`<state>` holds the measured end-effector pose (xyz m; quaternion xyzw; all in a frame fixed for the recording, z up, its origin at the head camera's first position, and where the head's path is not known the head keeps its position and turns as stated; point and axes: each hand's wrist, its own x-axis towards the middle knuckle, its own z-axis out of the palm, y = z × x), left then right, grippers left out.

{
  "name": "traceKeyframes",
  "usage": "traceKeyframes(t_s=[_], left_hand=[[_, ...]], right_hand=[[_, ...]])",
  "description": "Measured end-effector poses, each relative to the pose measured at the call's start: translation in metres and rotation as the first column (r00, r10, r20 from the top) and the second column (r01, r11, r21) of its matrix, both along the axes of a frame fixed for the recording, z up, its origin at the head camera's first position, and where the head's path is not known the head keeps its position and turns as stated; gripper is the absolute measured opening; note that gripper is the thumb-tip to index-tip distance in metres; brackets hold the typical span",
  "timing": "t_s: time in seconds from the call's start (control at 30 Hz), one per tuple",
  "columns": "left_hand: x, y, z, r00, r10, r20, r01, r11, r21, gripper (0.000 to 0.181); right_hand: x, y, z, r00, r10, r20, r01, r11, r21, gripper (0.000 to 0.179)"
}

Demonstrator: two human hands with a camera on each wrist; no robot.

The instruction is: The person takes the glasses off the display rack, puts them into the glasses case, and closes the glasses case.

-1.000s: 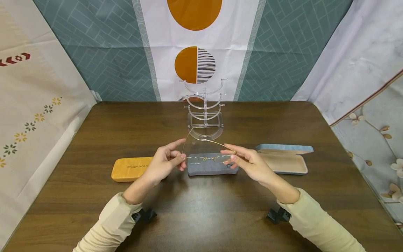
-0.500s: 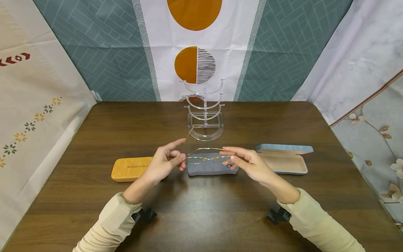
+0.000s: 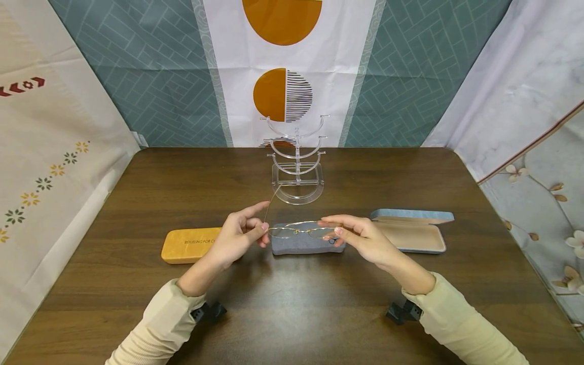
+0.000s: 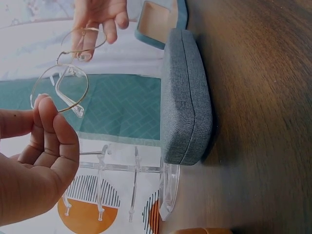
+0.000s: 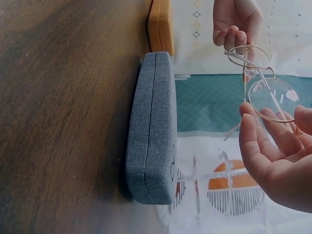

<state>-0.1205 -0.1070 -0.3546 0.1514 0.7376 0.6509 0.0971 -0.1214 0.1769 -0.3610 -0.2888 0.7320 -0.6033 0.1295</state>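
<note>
In the head view, thin gold-rimmed eyeglasses [image 3: 296,231] are held level above a grey eyeglass case [image 3: 305,248]. My left hand [image 3: 239,237] pinches their left end between thumb and fingers. At the other end, my right hand [image 3: 365,237] grips the frame near the hinge, its index finger along the right temple. That temple lies folded in behind the lenses, while the left one extends away from me. The wrist views show the round lenses [image 5: 274,100] and the closed grey case [image 4: 187,97] standing apart from the hands.
A clear tiered glasses stand [image 3: 297,170] is behind the hands. The yellow case [image 3: 189,246] lies closed at left, partly behind the left hand. On the right, a light-blue case [image 3: 415,238] sits with its lid raised. All rest on the brown wooden table [image 3: 292,314].
The right temple has swung inward from extended to folded against the lenses, pushed by the right index finger. The left hand and left temple have stayed in place.
</note>
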Motion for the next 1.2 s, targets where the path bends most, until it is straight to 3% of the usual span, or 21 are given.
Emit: traceKeyframes(t_s=[0.3, 0.53, 1.2], left_hand=[[0.0009, 0.0012, -0.0018, 1.000, 0.022, -0.021, -0.022, 1.000, 0.005, 0.048], [0.0009, 0.0028, -0.0022, 0.998, 0.033, -0.053, -0.032, 0.999, 0.015, 0.046], [0.0003, 0.0037, -0.0060, 0.997, 0.041, -0.066, -0.038, 0.998, 0.044, 0.034]], right_hand=[[-0.0012, -0.0001, -0.0023, 1.000, -0.022, -0.019, 0.021, 0.999, -0.042, 0.030], [-0.0011, -0.0002, -0.0046, 0.993, -0.100, 0.062, 0.107, 0.985, -0.136, 0.020], [-0.0010, -0.0037, -0.0054, 0.984, -0.144, 0.104, 0.164, 0.961, -0.224, 0.014]])
